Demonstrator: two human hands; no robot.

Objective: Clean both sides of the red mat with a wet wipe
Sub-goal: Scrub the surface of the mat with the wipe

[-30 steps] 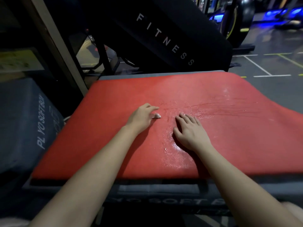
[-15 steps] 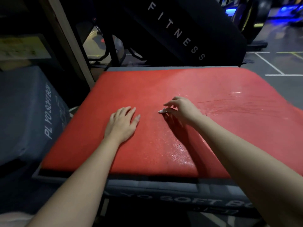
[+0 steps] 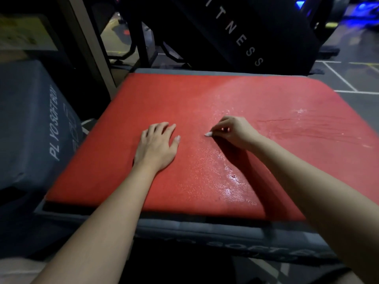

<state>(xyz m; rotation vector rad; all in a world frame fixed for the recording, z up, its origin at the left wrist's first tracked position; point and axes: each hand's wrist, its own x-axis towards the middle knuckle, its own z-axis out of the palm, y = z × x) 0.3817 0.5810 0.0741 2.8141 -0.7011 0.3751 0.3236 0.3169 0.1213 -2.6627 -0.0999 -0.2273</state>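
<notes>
One wipe now in right hand

I passed the wet wipe from the left hand to the right hand, which lifted and pinched it near the middle of the red mat. The left hand went down flat on the mat.

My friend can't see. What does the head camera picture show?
A person's right hand pinches a small white wipe against a red mat, while the left hand rests flat on the mat beside it. The mat's right half shines wet, and it lies on a grey padded box.
</notes>
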